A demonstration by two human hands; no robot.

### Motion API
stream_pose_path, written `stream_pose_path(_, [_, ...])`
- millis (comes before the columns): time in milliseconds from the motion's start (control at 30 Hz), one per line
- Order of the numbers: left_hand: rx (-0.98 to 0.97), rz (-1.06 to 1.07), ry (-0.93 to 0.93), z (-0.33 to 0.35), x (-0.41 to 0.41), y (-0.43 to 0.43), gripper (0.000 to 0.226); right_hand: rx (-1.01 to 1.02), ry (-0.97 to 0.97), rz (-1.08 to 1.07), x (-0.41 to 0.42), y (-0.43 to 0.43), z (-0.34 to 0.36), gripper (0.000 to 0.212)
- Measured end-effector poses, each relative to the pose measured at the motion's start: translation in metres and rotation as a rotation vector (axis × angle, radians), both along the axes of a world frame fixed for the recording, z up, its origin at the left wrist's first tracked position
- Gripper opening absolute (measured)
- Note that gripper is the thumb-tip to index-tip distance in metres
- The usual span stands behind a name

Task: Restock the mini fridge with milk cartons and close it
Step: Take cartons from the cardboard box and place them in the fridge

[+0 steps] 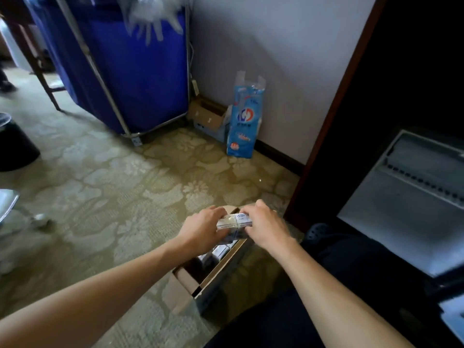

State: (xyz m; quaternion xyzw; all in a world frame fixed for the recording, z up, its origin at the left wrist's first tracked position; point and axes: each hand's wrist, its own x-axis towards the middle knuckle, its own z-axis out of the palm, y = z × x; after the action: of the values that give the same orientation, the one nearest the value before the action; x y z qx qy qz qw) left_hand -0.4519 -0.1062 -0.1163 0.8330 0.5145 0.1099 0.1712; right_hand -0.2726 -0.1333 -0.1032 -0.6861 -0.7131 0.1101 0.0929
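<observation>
both hands, left hand (200, 228) and right hand (266, 228), hold two milk cartons (234, 220) side by side, fingers curled around them, just above an open cardboard box (213, 275) on the carpet (100, 187); the fridge (411, 197) stands open at right.

The box (187, 281) is matt brown cardboard with raw cut edges. The milk cartons (234, 220) are smooth printed paperboard with a slight sheen. The carpet (113, 184) is rough woven pile. The cart (140, 71) is blue cloth on bright metal tubing. The pack (247, 116) is glossy plastic film. The mini fridge (406, 214) interior is smooth white plastic.
</observation>
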Motion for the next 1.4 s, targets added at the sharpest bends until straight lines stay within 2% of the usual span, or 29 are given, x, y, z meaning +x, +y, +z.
stream_pose_path(267, [0.032, -0.138, -0.133, 0.061, 0.087, 0.029, 0.018, 0.116, -0.066, -0.144, 0.084, -0.003, 0.061, 0.027])
stream_pose_path(467, [0.057, -0.252, -0.24, 0.092, 0.169, 0.042, 0.023, 0.191, -0.068, -0.277, 0.163, -0.015, 0.087, 0.027])
stream_pose_path(600, [0.006, -0.357, -0.273, 0.101, 0.228, 0.041, 0.027, 0.235, -0.058, -0.378, 0.217, -0.036, 0.089, 0.028])
stream_pose_path(933, [-0.022, -0.503, -0.306, 0.076, 0.372, 0.039, 0.028, 0.341, -0.069, -0.579, 0.329, -0.069, 0.057, 0.029])
stream_pose_path(1100, [0.008, -0.54, -0.387, 0.053, 0.432, 0.05, 0.012, 0.414, -0.079, -0.655, 0.376, -0.063, 0.036, 0.032])
stream_pose_path(1233, [0.032, -0.498, -0.492, 0.035, 0.469, 0.064, 0.027, 0.509, -0.047, -0.716, 0.405, -0.045, 0.02, 0.032])
stream_pose_path(1400, [0.083, -0.499, -0.558, 0.025, 0.495, 0.079, 0.026, 0.63, -0.008, -0.737, 0.427, -0.028, 0.001, 0.032])
